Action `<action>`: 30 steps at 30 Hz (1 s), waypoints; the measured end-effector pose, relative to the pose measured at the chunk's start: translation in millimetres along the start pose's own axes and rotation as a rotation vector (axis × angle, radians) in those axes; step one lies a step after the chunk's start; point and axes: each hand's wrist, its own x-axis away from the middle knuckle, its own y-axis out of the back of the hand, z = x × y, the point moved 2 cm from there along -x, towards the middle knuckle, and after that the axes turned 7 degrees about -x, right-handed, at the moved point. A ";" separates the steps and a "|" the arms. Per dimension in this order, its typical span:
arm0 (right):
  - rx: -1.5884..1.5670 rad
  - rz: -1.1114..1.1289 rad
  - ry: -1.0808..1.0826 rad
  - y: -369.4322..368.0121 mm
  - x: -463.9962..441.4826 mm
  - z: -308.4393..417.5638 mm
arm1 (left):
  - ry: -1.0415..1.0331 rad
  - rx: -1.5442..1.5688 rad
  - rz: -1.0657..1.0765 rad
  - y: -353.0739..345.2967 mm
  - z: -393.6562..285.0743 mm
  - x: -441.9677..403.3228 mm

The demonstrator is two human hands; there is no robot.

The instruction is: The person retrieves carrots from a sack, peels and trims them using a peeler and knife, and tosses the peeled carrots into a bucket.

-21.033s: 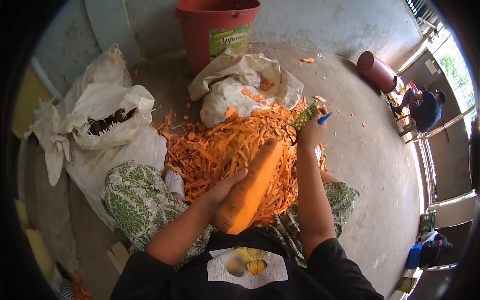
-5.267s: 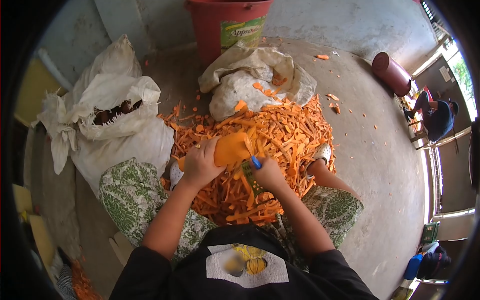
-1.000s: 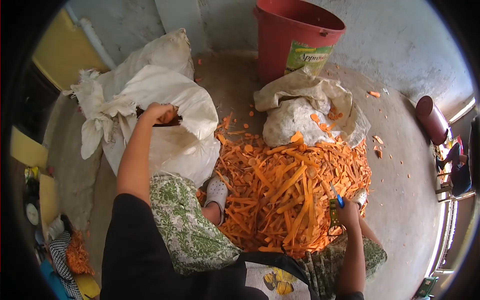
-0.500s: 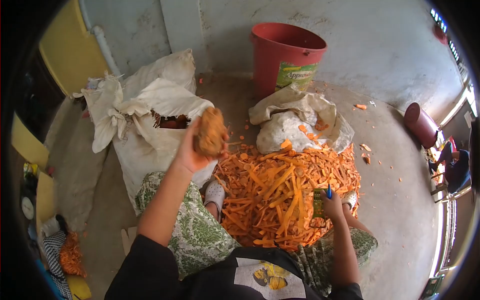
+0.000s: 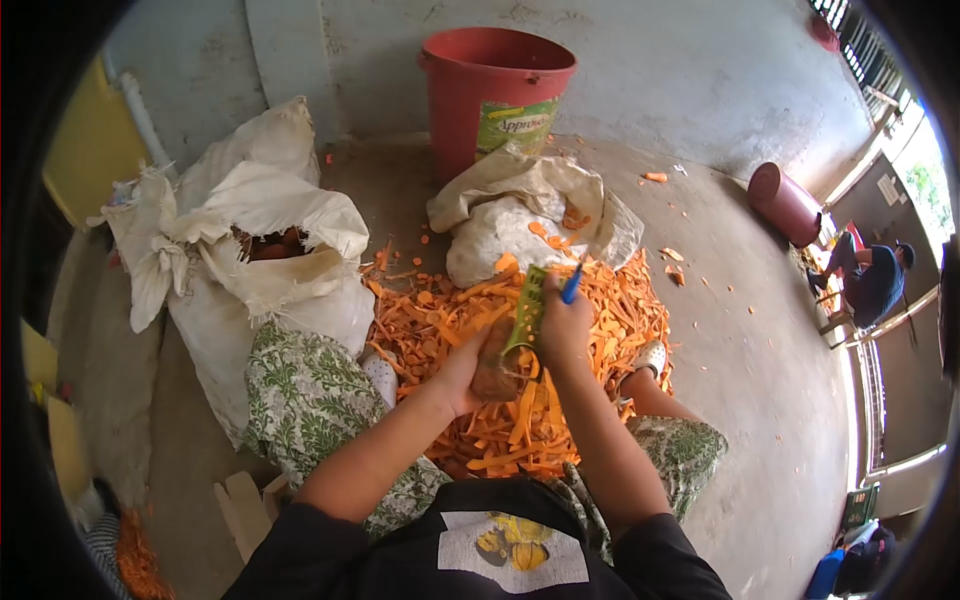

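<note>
My left hand (image 5: 462, 375) is wrapped round a brown, unpeeled root (image 5: 496, 368) above the peelings. In my right hand (image 5: 566, 325) is a green peeler (image 5: 526, 312) with a slotted face, held against the root's right side. A blue tip (image 5: 571, 284) sticks up by the fingers of that hand. Orange peelings (image 5: 630, 310) lie heaped on the floor between my legs. To the left stands an open white sack (image 5: 290, 305) with brown roots (image 5: 275, 246) in its mouth.
A crumpled pale sack (image 5: 495, 240) lies behind the heap, before a red bin (image 5: 455, 110) at the wall. A dark red barrel (image 5: 785, 205) lies at the right. Beyond it a person (image 5: 873, 288) sits low. Orange shreds (image 5: 138, 560) lie at the lower left.
My left hand came out of the white sack with a brown root and moved right over the heap. My right hand has raised the peeler to it. The earlier peeled orange root is gone from my hand.
</note>
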 end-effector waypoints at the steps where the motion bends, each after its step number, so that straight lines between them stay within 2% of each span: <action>1: 0.022 0.011 0.028 -3.8 2.8 -5.7 | 0.028 -0.019 -0.045 -3.0 2.9 -3.2; 6: 0.175 -0.001 0.101 -5.4 13.4 -21.0 | 0.062 -0.024 -0.051 -7.0 9.7 -5.1; 8: 0.392 -0.077 0.156 -2.0 9.0 -27.9 | 0.073 -0.031 -0.074 -7.7 11.0 -5.4; 11: 0.515 -0.130 0.182 -2.6 9.3 -27.6 | 0.032 -0.020 -0.063 2.5 14.4 -12.7; 12: 0.519 -0.130 0.179 1.9 -2.3 -32.1 | 0.067 -0.181 -0.096 8.8 17.8 -13.2; 13: 0.471 -0.256 0.206 12.8 -27.5 -39.0 | 0.102 -0.342 -0.129 12.4 21.0 -13.8; 14: 0.419 -0.383 0.234 25.1 -52.8 -46.2 | 0.104 -0.341 -0.128 5.8 21.9 -11.3; 16: 0.457 -0.462 0.156 54.5 -90.7 -64.0 | 0.111 -0.351 -0.077 -12.4 20.0 0.1; 17: 0.045 -0.399 0.079 48.3 -73.0 -39.5 | 0.078 -0.192 -0.046 -9.9 5.9 -4.8; 18: 0.052 -0.397 0.078 43.8 -59.3 -34.0 | 0.116 -0.194 -0.070 -7.6 1.1 -4.1; 20: 0.093 -0.251 0.151 25.6 -35.7 -32.5 | 0.107 -0.137 -0.113 -2.6 0.1 -9.4; 22: 0.261 -0.132 0.303 3.2 -5.0 -34.3 | 0.083 -0.081 -0.100 1.1 4.0 -13.0; 24: 0.320 -0.149 0.333 -5.7 10.3 -29.3 | 0.064 -0.031 -0.081 6.5 5.6 -16.4; 26: 0.465 -0.214 0.344 -0.4 -8.1 -43.5 | 0.115 -0.302 -0.025 12.4 6.8 -16.3; 27: 0.547 -0.308 0.344 9.5 -29.3 -49.9 | 0.116 -0.300 -0.026 9.7 9.3 -14.6; 29: 0.437 -0.409 0.225 34.9 -66.1 -48.6 | 0.170 -0.514 -0.012 -6.7 9.0 -4.4; 30: 0.450 -0.509 0.365 52.2 -88.5 -66.5 | 0.175 -0.518 -0.012 -11.3 8.3 -1.5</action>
